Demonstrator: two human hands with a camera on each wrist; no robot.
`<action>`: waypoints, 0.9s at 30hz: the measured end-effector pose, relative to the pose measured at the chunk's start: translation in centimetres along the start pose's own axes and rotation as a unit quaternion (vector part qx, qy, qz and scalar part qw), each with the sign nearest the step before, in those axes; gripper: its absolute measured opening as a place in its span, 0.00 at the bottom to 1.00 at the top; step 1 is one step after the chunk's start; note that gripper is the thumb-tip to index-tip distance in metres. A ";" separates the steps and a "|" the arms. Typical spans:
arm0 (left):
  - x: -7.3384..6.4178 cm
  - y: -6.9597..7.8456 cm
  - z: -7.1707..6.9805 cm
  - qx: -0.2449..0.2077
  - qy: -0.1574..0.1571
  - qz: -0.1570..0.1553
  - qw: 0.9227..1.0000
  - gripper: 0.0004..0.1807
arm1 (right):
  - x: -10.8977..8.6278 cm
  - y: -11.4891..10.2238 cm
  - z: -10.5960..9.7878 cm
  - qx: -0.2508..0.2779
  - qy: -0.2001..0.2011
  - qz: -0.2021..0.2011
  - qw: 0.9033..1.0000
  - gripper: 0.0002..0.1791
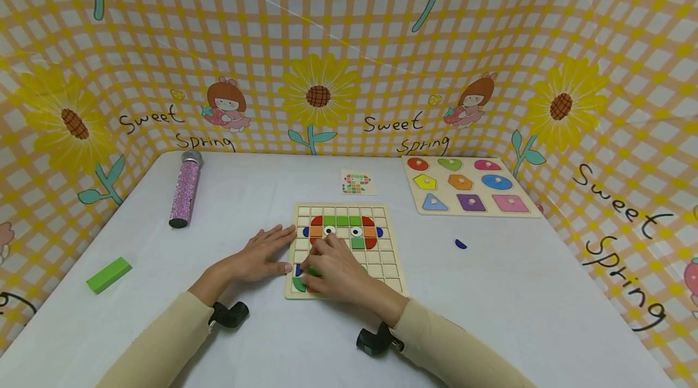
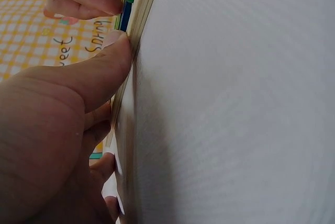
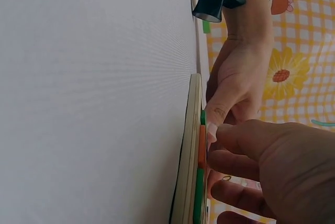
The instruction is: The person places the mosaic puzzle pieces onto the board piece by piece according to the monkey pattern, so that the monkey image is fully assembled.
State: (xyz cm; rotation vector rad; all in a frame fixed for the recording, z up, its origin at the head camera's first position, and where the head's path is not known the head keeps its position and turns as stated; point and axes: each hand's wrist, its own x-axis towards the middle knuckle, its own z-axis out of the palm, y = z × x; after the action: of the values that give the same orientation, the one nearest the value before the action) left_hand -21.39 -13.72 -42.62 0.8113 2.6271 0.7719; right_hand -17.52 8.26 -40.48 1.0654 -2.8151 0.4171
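A wooden grid board (image 1: 390, 254) lies on the white table with coloured pieces set in a face-like pattern, including green squares (image 1: 342, 220) and two eye pieces (image 1: 356, 231). My left hand (image 1: 259, 256) lies palm down beside the board, thumb and fingertips at its left edge. Over the board's lower left is my right hand (image 1: 340, 270), fingertips at a small blue piece (image 1: 298, 270) close to the left thumb. A green curved piece (image 1: 299, 284) and an orange piece (image 3: 202, 148) sit along the near edge. My right hand covers several cells.
Behind the board lies a pattern card (image 1: 358, 182). A shape puzzle (image 1: 466, 188) is at the back right, and a loose dark blue half-round piece (image 1: 460, 244) lies right of the board. A glittery pink microphone (image 1: 185, 191) and a green block (image 1: 109, 274) are on the left.
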 end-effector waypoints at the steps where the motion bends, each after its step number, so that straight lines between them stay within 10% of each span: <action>1: 0.0 0.0 0.0 -0.001 0.000 0.000 1.000 0.41 | 0.0 0.0 0.1 0.001 -0.001 -0.002 1.000 0.12; 13: 0.0 -0.1 0.1 -0.001 0.007 0.004 1.000 0.40 | -0.6 0.8 -0.8 0.011 0.015 0.017 1.000 0.13; 27: 0.1 -0.1 0.3 0.005 0.010 -0.004 1.000 0.40 | -6.7 9.3 -4.2 0.009 0.062 0.163 0.985 0.11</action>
State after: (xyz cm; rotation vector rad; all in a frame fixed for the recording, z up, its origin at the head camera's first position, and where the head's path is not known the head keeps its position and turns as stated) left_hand -21.40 -13.58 -42.93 0.7991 2.6511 0.7698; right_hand -18.69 20.38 -39.81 0.5551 -2.8769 0.5171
